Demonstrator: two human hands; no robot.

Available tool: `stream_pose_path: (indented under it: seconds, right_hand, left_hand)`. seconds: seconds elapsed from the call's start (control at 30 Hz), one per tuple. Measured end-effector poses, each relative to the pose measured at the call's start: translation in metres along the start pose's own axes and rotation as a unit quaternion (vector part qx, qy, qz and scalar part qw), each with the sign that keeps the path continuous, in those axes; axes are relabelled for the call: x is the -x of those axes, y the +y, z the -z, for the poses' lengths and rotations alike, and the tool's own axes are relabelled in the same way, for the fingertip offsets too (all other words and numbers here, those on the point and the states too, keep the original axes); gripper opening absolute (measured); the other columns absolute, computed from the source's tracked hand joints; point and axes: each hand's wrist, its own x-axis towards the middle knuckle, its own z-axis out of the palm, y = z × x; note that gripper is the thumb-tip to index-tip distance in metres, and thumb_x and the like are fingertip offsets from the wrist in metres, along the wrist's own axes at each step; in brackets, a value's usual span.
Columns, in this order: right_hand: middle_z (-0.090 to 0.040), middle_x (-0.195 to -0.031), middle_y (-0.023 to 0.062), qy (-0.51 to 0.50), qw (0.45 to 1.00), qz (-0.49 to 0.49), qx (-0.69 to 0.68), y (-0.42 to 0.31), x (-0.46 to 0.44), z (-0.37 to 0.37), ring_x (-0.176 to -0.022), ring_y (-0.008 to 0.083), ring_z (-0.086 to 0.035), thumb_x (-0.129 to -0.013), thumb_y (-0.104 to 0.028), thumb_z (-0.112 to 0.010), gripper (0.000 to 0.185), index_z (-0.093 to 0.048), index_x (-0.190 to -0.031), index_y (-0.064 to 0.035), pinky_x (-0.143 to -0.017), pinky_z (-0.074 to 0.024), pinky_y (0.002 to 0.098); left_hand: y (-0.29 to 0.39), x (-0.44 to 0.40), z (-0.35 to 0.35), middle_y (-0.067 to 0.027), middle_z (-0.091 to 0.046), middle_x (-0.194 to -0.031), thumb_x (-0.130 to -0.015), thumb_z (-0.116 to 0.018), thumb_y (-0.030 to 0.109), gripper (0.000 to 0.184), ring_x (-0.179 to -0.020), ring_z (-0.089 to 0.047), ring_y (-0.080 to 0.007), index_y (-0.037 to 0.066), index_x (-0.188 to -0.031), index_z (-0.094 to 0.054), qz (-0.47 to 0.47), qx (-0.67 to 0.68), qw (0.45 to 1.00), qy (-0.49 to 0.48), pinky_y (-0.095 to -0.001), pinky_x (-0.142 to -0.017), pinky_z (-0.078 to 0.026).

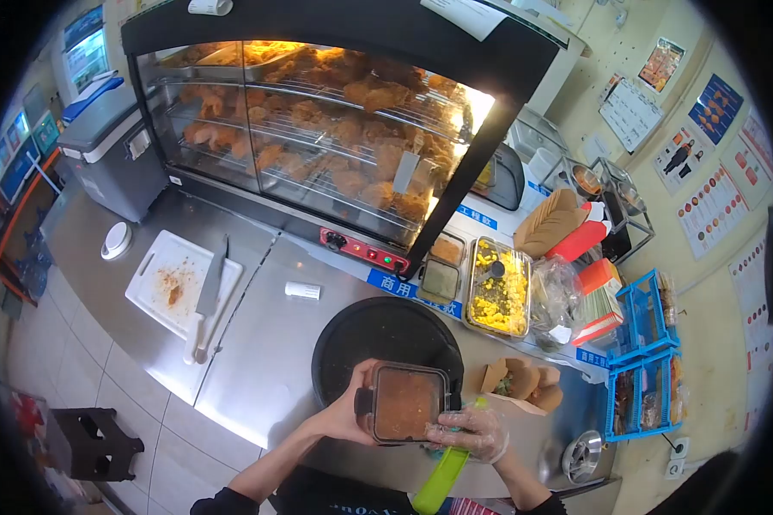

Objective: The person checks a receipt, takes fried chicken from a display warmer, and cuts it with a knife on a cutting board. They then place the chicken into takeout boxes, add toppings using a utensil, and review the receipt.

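My left hand (349, 415), bare, is closed around the left side of a square, dark-rimmed container (408, 405) filled with something reddish brown, powder or sauce. My right hand (477, 434) wears a clear plastic glove and is closed around a green-handled utensil (443, 482), whose working end I cannot make out. Its fingertips also touch the container's lower right corner. Beneath the container lies a round black board or tray (352, 343). Just right of my gloved hand stands an open paper food box (524, 383) with food in it.
A heated display cabinet (318, 225) of fried food stands behind. A knife (210, 287) rests on the white cutting board (159, 266) at left. A tray with yellow pieces (500, 292), sauce pans (441, 276), a metal bowl (582, 455) and blue baskets (614, 412) are at right.
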Motion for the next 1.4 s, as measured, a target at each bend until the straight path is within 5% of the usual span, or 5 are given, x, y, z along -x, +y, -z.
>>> stream_pose_path:
  seconds: [0.57, 0.63, 0.83, 0.93, 1.4]
  right_hand:
    - [-0.065, -0.103, 0.0136, 0.205, 0.879, -0.43, 0.03, -0.009, 0.001, -0.019, -0.087, 0.0171, -0.064, -0.079, -0.016, -0.072, 0.041, -0.062, -0.118, -0.0054, -0.074, -0.0518, 0.029]
    - [-0.064, -0.097, 0.0046, 0.162, 0.704, -0.597, -0.349, 0.006, 0.024, -0.015, -0.08, 0.0095, -0.058, -0.083, -0.019, -0.07, 0.04, -0.06, -0.119, -0.004, -0.071, -0.049, 0.0281]
    - [-0.058, -0.089, -0.0024, 0.14, 0.56, -0.622, -0.528, 0.028, 0.029, -0.004, -0.079, 0.0071, -0.053, -0.081, -0.019, -0.073, 0.059, -0.047, -0.132, -0.0049, -0.068, -0.0424, 0.0214]
    - [-0.057, -0.093, -0.0008, 0.227, 0.622, -0.527, -0.533, 0.025, 0.031, -0.004, -0.078, 0.0071, -0.053, -0.079, -0.015, -0.073, 0.071, -0.037, -0.139, -0.0072, -0.069, -0.0429, 0.0205]
    - [-0.058, -0.098, 0.003, 0.226, 0.69, -0.499, -0.473, 0.04, 0.03, -0.012, -0.077, 0.0091, -0.055, -0.08, -0.021, -0.067, 0.066, -0.036, -0.137, -0.007, -0.071, -0.0463, 0.0242]
  left_hand:
    - [-0.022, -0.034, -0.045, -0.0177, -0.026, -0.136, -0.044, -0.094, 0.022, 0.122, -0.129, -0.031, -0.0287, 0.012, -0.135, -0.014, -0.102, -0.099, 0.986, 0.082, -0.0425, -0.107, -0.027]
    - [-0.027, -0.036, -0.053, -0.0181, -0.027, -0.135, -0.046, -0.09, 0.017, 0.116, -0.131, -0.03, -0.0313, 0.01, -0.136, -0.017, -0.127, -0.069, 0.986, 0.081, -0.0445, -0.106, -0.029]
    - [-0.014, -0.055, -0.052, -0.0173, -0.025, -0.14, -0.054, -0.088, 0.02, 0.112, -0.131, -0.031, -0.0273, 0.008, -0.139, -0.015, -0.036, -0.032, 0.999, 0.013, -0.0427, -0.107, -0.029]
    - [0.012, -0.064, -0.048, -0.017, -0.028, -0.142, -0.066, -0.081, 0.02, 0.099, -0.129, -0.034, -0.0251, 0.006, -0.142, -0.018, 0.104, 0.198, 0.974, -0.032, -0.0403, -0.107, -0.029]
    - [0.024, -0.086, -0.07, -0.0188, -0.025, -0.146, -0.092, -0.051, 0.016, 0.065, -0.139, -0.02, -0.0285, 0.006, -0.146, -0.016, 0.195, 0.032, 0.973, 0.122, -0.0378, -0.113, -0.015]
